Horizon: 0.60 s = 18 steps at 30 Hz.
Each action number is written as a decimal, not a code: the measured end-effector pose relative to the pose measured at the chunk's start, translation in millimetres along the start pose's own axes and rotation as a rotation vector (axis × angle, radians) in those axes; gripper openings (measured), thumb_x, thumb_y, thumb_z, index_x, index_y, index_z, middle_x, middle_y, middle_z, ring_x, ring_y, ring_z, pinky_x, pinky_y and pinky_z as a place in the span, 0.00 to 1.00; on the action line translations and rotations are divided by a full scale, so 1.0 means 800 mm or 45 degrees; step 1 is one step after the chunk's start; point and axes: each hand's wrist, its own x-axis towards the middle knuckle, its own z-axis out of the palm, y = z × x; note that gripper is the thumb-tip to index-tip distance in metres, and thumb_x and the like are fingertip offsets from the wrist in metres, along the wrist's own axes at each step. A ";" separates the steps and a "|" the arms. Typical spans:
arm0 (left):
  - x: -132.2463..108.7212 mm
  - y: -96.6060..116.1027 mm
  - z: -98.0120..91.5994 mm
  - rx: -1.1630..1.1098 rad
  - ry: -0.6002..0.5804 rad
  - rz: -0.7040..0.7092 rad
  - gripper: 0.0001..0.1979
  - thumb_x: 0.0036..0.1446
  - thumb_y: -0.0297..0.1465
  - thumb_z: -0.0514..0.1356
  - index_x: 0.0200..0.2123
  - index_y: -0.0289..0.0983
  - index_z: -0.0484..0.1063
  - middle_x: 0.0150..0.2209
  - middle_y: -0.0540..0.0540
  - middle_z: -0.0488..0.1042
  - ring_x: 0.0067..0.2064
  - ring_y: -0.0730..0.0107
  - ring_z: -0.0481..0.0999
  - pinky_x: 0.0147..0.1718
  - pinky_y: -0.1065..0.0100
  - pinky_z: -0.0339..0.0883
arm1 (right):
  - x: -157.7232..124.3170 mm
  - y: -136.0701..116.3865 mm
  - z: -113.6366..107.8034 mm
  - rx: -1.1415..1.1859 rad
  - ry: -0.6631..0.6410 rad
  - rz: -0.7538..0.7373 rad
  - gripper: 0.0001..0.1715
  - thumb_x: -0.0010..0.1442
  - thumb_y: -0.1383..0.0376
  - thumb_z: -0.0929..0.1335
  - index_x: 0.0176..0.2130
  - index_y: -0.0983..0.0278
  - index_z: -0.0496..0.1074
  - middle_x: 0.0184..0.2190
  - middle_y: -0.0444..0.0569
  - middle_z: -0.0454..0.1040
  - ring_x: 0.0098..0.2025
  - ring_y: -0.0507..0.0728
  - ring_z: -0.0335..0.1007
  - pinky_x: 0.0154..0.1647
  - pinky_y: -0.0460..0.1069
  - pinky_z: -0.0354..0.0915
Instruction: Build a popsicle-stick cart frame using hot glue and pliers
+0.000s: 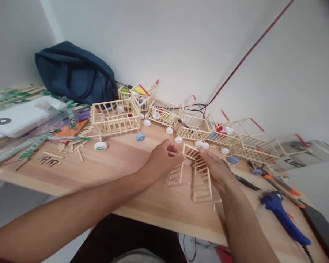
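Note:
A small cart frame of thin wooden sticks (202,179) stands on the table in front of me, with ladder-like sides. My right hand (218,170) grips its right side, thumb on the far top corner. At the far left corner, my left hand (164,157) pinches the frame between thumb and curled fingers; the exact contact is partly hidden. Behind my hands, several finished-looking stick carts (193,126) with white bottle-cap wheels (178,140) stand in a row. Another stick cart (116,118) rests further left, near a blue cap (140,137).
Right of my arm lie a blue glue gun (286,217), orange-handled pliers (282,186) and a dark-bladed tool (246,181). On the left are a white device (24,115), plastic wrappers and loose stick pieces (79,151). A blue bag (75,73) leans against the wall.

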 end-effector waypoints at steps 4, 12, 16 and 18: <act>0.003 0.002 -0.001 -0.038 -0.024 -0.067 0.13 0.47 0.35 0.63 0.33 0.37 0.64 0.29 0.51 0.71 0.25 0.75 0.69 0.24 0.74 0.63 | 0.003 0.000 0.002 0.012 -0.044 -0.049 0.26 0.47 0.43 0.71 0.31 0.63 0.76 0.31 0.48 0.78 0.27 0.54 0.67 0.29 0.50 0.64; 0.000 0.019 -0.002 -0.096 -0.047 -0.176 0.13 0.45 0.34 0.64 0.33 0.37 0.65 0.32 0.49 0.72 0.28 0.75 0.71 0.24 0.74 0.67 | 0.007 0.007 0.001 0.068 -0.064 -0.158 0.22 0.52 0.46 0.69 0.31 0.62 0.74 0.31 0.46 0.76 0.35 0.58 0.70 0.40 0.52 0.64; 0.001 0.021 -0.002 -0.080 -0.031 -0.197 0.15 0.43 0.36 0.65 0.33 0.36 0.66 0.32 0.50 0.73 0.28 0.75 0.71 0.24 0.74 0.66 | 0.010 0.010 0.000 0.061 -0.056 -0.176 0.23 0.52 0.45 0.68 0.30 0.62 0.74 0.31 0.47 0.77 0.41 0.60 0.71 0.45 0.54 0.64; 0.003 0.019 -0.002 -0.076 -0.032 -0.197 0.17 0.43 0.37 0.66 0.33 0.36 0.66 0.33 0.50 0.73 0.28 0.75 0.71 0.25 0.73 0.68 | 0.011 0.010 0.000 0.048 -0.056 -0.171 0.25 0.52 0.44 0.67 0.31 0.62 0.75 0.31 0.47 0.77 0.42 0.61 0.71 0.46 0.54 0.64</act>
